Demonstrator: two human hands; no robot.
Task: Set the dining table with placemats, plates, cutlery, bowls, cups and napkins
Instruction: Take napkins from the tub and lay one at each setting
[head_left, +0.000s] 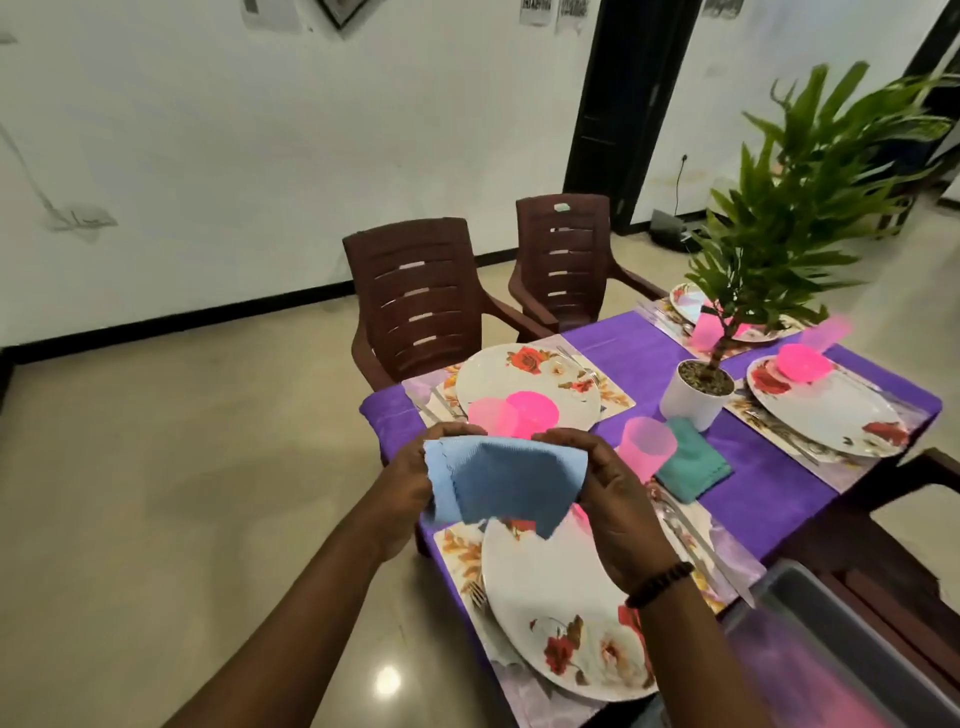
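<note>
A blue napkin (498, 480) is held pinched between the left hand (410, 488) and right hand (618, 499), above the nearest plate (561, 613). Just beyond the grip, the pink cup (648, 448) could be toppled if the cloth is swung outward.

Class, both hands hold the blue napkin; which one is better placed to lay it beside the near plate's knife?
Probably the right hand: it grips the blue napkin directly above the knife.

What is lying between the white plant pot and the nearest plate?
In the head view, a teal napkin and a pink cup lie between the white plant pot and the nearest plate.
</note>
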